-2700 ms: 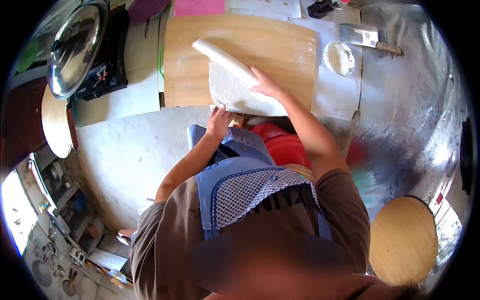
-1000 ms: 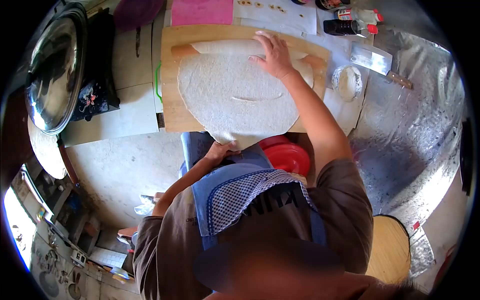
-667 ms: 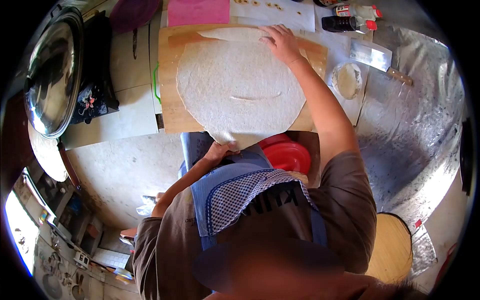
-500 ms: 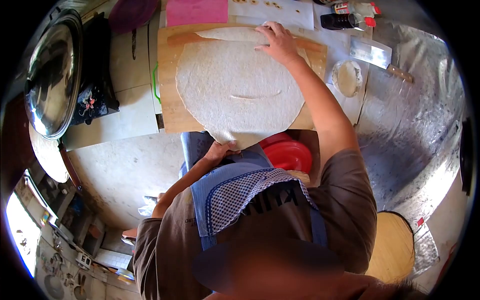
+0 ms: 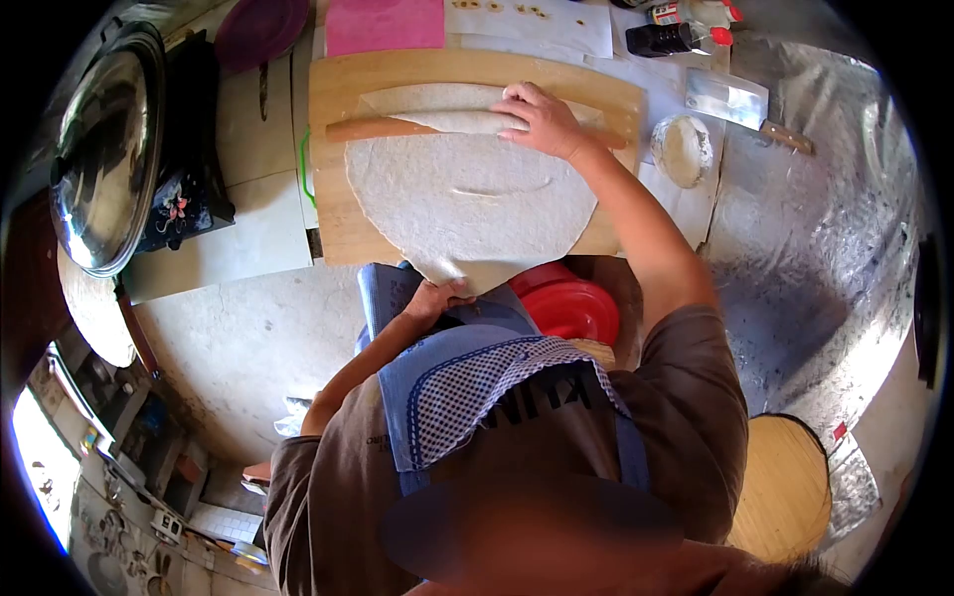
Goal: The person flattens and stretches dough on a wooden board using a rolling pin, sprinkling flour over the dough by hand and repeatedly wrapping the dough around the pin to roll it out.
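A large, thin dough sheet lies over the wooden board, its near end hanging past the board's front edge. A long wooden rolling pin lies crosswise near the far side, its middle covered by the dough. My right hand rests with curled fingers over the dough-covered pin, right of its middle. At the near edge, my left hand pinches the hanging end of the sheet. A short raised crease runs across the middle of the dough.
To the right are a bowl of pale flour or paste, a cleaver and a dark bottle. A lidded pot stands left. Below the board sits a red basin. A pink sheet lies behind.
My right hand and the rolling pin have come nearer to me, and a strip of dough now shows beyond the pin. My left hand keeps its hold on the near end.
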`<state>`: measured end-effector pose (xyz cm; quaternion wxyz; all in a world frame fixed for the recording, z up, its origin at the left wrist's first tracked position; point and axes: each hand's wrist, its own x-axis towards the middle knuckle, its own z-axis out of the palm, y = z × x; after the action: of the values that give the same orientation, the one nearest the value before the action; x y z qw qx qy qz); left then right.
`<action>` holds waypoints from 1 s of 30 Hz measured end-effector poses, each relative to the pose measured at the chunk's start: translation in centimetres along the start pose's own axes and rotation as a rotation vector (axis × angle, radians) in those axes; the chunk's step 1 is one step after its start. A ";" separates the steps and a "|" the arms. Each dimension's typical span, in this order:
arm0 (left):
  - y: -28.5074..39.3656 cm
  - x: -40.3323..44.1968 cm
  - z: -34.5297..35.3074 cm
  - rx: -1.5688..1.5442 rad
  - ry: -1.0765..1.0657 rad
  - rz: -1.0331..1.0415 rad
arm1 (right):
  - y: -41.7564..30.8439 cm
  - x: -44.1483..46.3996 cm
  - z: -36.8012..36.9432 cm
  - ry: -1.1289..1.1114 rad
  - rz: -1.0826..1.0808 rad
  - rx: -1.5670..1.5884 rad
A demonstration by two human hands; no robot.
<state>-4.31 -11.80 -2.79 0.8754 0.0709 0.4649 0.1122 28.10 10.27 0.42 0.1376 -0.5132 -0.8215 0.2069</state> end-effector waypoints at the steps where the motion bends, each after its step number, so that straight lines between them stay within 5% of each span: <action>1: 0.1 -0.1 0.2 -0.002 -0.006 0.018 | -0.2 0.2 -0.2 0.060 -0.027 -0.027; 10: 0.0 0.0 0.4 0.031 -0.038 0.025 | -0.2 -1.8 -0.5 0.299 0.127 -0.195; 17: -0.5 -0.3 0.6 -0.066 0.035 0.050 | -0.8 -4.0 -0.1 0.224 0.091 -0.273; 20: -1.0 -0.1 0.7 -0.077 0.021 0.142 | 0.4 -7.0 -2.0 0.480 0.168 -0.073; 24: -1.6 0.2 0.0 -0.066 0.014 0.125 | 8.1 -14.9 -6.1 0.786 0.597 -0.033; 26: -1.3 -0.4 0.8 -0.074 -0.007 0.139 | 11.4 -18.3 -8.4 0.658 0.787 -0.169; 30: -1.9 0.0 0.6 -0.129 0.019 0.132 | 17.2 -21.0 -6.7 0.304 0.803 -0.169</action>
<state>-3.55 -13.66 -2.84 0.8643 0.0439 0.4593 0.2001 53.70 -0.66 -2.24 0.1230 -0.8259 -0.5414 0.0982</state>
